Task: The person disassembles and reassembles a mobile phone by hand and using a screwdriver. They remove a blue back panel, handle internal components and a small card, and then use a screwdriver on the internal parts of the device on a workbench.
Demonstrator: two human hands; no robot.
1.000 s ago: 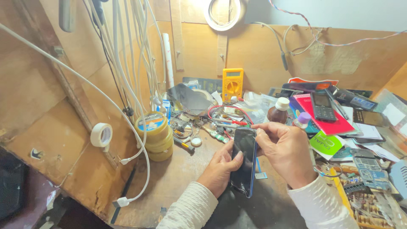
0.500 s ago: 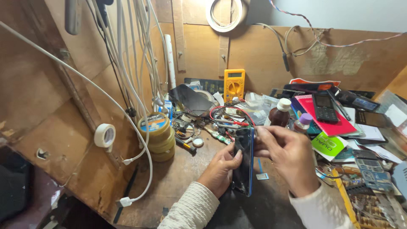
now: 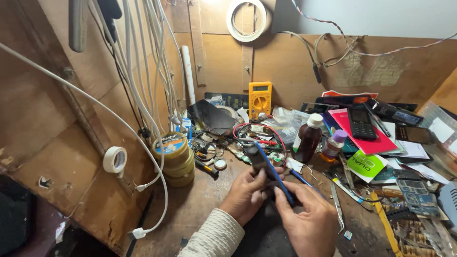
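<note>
- Phone (image 3: 269, 172), dark with a blue edge: held on edge and tilted above the wooden workbench (image 3: 200, 204), just in front of the yellow multimeter (image 3: 260, 98) and the tangle of red wires (image 3: 259, 131) before it.
- Left hand (image 3: 247, 192): fingers curled round the phone's lower left side, gripping it.
- Right hand (image 3: 309, 219): thumb and fingertips pinching the phone's lower right edge.
- Brown bottle (image 3: 308, 140) with white cap: right of the multimeter, just beyond the phone.
- Stack of yellow tins (image 3: 173, 159): left of the multimeter, well apart from both hands.
- White tape roll (image 3: 115, 159): further left, on the wooden side wall.
- Red book (image 3: 364, 135) bearing a black keypad handset (image 3: 360, 123): right of the multimeter, past the bottle.
</note>
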